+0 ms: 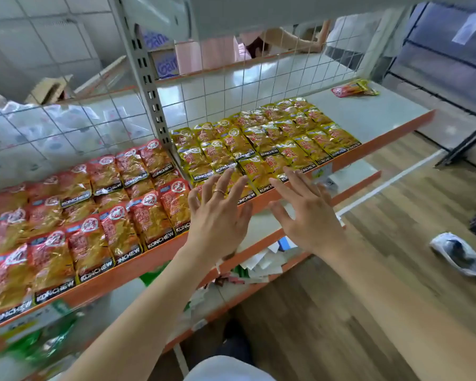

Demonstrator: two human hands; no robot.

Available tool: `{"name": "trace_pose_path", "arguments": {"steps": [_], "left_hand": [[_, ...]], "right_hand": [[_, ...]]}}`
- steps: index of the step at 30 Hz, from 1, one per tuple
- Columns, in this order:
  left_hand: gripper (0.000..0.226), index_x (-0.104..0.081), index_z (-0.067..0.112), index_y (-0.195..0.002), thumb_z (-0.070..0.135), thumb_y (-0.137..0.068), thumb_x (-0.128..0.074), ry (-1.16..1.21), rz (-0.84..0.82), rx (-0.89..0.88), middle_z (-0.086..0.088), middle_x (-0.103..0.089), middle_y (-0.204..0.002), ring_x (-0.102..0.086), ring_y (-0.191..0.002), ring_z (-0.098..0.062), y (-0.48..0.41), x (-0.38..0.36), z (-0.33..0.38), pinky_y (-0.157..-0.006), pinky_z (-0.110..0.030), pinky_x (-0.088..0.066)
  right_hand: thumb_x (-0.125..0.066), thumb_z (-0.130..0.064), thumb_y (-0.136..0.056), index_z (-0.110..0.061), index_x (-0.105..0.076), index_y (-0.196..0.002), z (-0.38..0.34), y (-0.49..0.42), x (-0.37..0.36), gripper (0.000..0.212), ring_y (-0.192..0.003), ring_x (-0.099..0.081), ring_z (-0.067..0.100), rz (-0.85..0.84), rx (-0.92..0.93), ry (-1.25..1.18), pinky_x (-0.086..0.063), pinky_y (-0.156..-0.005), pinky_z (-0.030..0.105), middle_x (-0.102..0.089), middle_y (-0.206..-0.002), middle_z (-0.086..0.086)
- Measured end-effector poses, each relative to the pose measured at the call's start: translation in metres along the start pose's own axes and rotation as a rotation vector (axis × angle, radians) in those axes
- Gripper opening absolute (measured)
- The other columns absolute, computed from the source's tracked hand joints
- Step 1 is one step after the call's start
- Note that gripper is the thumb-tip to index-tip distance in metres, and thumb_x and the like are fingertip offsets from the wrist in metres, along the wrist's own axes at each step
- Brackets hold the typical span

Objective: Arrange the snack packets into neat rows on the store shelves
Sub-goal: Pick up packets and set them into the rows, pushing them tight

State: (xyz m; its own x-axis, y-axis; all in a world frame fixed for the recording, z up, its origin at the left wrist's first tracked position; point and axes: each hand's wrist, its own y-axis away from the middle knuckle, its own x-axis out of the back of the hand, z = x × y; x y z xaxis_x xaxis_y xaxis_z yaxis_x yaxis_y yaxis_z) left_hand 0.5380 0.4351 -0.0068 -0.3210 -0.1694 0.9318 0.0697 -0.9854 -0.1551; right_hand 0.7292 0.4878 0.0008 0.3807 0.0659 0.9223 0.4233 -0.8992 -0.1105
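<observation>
Yellow snack packets (261, 138) lie in overlapping rows on the right half of the orange-edged shelf (368, 125). Red packets (74, 215) fill the left half in rows. My left hand (217, 215), a ring on one finger, hovers with fingers spread over the front row where red meets yellow. My right hand (305, 210) is beside it, fingers apart, at the shelf's front edge near the yellow front row. Neither hand holds anything. One loose red-and-yellow packet (353, 89) lies alone at the shelf's far right back corner.
A wire grid (231, 86) backs the shelf, and a slotted metal upright (149, 89) divides red from yellow. Lower shelves (261, 224) hold papers and green packets (39, 339). A plastic-wrapped bundle (458, 254) lies on the wooden floor. A person is behind the grid.
</observation>
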Motion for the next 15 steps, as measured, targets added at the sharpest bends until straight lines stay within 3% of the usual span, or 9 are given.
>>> {"name": "trace_pose_path", "arguments": {"steps": [6,11,15], "left_hand": [[0.058,-0.033,0.035,-0.152,0.057,-0.098,-0.027,0.019,-0.001,-0.086,0.003,-0.024,-0.164,-0.017,-0.149,-0.025,-0.067,-0.020,0.024,-0.114,-0.054,-0.013],[0.060,-0.035,0.033,-0.150,0.058,-0.097,-0.024,0.005,-0.026,-0.150,0.005,-0.027,-0.163,-0.022,-0.148,-0.025,-0.106,-0.034,0.049,-0.113,-0.056,-0.018],[0.062,-0.029,0.035,-0.153,0.059,-0.097,-0.023,-0.011,-0.087,-0.153,0.008,-0.019,-0.165,-0.014,-0.151,-0.021,-0.127,-0.046,0.069,-0.116,-0.057,-0.012]], "right_hand": [[-0.031,-0.059,-0.094,-0.041,-0.034,-0.151,0.041,-0.036,0.018,0.060,-0.154,-0.009,0.015,0.002,-0.066,0.040,-0.008,-0.123,0.054,-0.016,-0.166,-0.008],[-0.020,-0.067,-0.091,-0.040,-0.032,-0.152,0.074,-0.051,0.030,0.068,-0.154,-0.008,0.018,0.017,-0.142,0.055,-0.006,-0.123,0.053,-0.016,-0.166,-0.006],[-0.035,-0.057,-0.101,-0.040,-0.025,-0.155,0.103,-0.060,0.035,0.057,-0.154,0.002,0.019,-0.049,-0.182,0.065,0.002,-0.121,0.050,-0.005,-0.167,-0.009]]}}
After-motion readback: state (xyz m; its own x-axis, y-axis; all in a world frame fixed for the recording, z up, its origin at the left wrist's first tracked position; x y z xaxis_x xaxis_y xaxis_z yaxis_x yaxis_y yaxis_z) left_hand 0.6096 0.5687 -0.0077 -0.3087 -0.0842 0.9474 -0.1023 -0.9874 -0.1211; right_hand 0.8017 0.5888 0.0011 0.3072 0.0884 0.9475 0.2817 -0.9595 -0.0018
